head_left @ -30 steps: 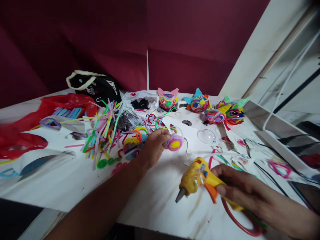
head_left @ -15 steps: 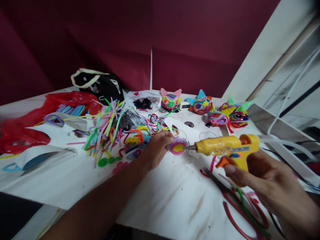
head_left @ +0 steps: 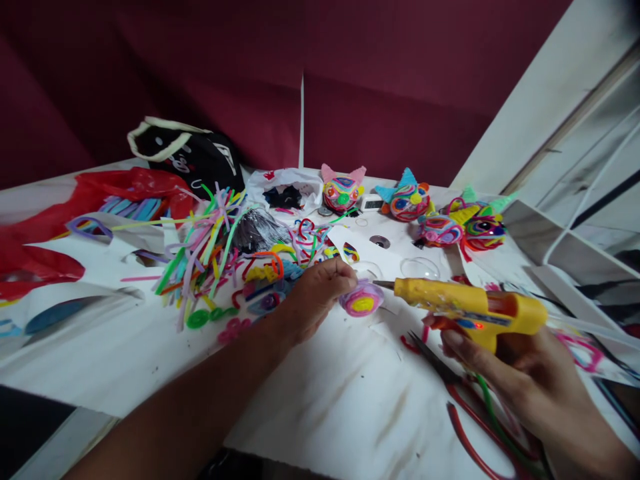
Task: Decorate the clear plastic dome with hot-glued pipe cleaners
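Note:
Between its thumb and fingers my left hand (head_left: 320,293) pinches a pipe cleaner coil (head_left: 363,298), yellow in the middle with pink and purple rings around it. My right hand (head_left: 530,380) is wrapped round the handle of a yellow hot glue gun (head_left: 445,297), a finger at its orange trigger. The gun's metal nozzle points left and is close to the coil's upper right edge; whether it touches I cannot tell. Below the gun lie scissors (head_left: 480,423) with red handles, partly hidden by my right hand.
Loose pipe cleaners (head_left: 205,247) are heaped left of centre, beside a red plastic bag (head_left: 55,200). Several decorated animal heads (head_left: 343,193) line the back. A black bag (head_left: 193,157) and a white plastic bag (head_left: 285,190) stand against the maroon backdrop. A clear disc (head_left: 420,268) lies near the nozzle.
The glue gun has shifted slightly right, and its nozzle now sits by the coil's upper edge. The coil has tilted to show more of its face. The camera view has moved a little.

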The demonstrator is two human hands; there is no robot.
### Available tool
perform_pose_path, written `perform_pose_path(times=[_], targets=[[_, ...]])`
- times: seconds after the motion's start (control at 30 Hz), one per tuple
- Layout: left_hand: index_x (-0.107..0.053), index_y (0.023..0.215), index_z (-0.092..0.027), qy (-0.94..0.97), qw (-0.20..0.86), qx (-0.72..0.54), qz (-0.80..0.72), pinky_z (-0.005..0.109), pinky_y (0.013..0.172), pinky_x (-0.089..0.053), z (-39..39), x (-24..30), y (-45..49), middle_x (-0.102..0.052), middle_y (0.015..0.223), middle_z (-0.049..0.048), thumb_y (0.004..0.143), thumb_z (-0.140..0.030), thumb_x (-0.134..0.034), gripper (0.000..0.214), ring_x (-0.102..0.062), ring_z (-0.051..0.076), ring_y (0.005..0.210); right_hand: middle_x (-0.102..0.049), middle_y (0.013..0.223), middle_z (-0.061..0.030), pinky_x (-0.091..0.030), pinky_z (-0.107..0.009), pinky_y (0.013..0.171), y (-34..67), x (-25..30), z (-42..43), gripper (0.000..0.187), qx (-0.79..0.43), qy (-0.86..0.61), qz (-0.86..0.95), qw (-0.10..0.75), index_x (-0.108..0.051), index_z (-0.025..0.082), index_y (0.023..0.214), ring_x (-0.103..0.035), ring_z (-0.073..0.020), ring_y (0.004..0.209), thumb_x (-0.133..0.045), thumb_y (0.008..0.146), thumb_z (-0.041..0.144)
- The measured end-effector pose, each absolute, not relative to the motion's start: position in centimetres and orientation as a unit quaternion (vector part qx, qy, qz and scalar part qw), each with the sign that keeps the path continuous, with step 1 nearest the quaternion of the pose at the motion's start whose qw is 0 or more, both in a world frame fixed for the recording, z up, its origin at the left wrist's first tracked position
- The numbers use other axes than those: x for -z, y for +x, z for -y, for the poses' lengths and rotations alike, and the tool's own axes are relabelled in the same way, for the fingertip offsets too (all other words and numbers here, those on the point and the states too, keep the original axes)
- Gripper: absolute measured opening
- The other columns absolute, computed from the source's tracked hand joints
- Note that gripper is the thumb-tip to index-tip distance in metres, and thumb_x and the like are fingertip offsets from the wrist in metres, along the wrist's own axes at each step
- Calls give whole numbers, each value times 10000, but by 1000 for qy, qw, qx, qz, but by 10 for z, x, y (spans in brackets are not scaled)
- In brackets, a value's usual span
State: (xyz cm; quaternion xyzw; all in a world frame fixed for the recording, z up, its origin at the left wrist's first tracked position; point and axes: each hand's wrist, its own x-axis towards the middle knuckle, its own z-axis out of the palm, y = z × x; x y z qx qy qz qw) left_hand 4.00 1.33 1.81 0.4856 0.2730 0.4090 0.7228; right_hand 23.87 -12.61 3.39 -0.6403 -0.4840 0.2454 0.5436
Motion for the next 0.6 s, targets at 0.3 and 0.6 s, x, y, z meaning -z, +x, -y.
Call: perform_pose_path(times=[0.3,0.6], targets=[[-600,660,-166,499,712,-409,-276,249,594,-282,-12,-17,40,-515,648,-27,612,-210,-681,104,-394,102,615,-705,900,-53,-573,-255,579,254,-21,130,325,-270,-664,508,477,-616,235,976,-674,-225,757,-765,745,410],[-592,651,-161,520,705,-406,-261,232,571,-293,-12,-19,40,-523,628,-39,638,-173,-652,63,-403,82,585,-707,995,-59,-581,-270,606,254,-22,133,309,-249,-662,534,464,-598,256,1042,-687,-243,817,-716,800,408]])
